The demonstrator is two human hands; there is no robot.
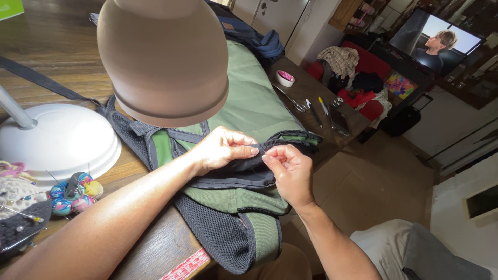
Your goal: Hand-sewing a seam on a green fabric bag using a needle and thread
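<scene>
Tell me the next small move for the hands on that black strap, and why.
Probably draw the right hand slightly away to pull a stitch through. Its fingertips pinch at the black strap of the green backpack, right beside the left hand, which grips that strap; any needle or thread is too small to make out.

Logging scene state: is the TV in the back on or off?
On. The television at upper right shows a bright, lit picture against its dark frame and the dim corner around it.
</scene>
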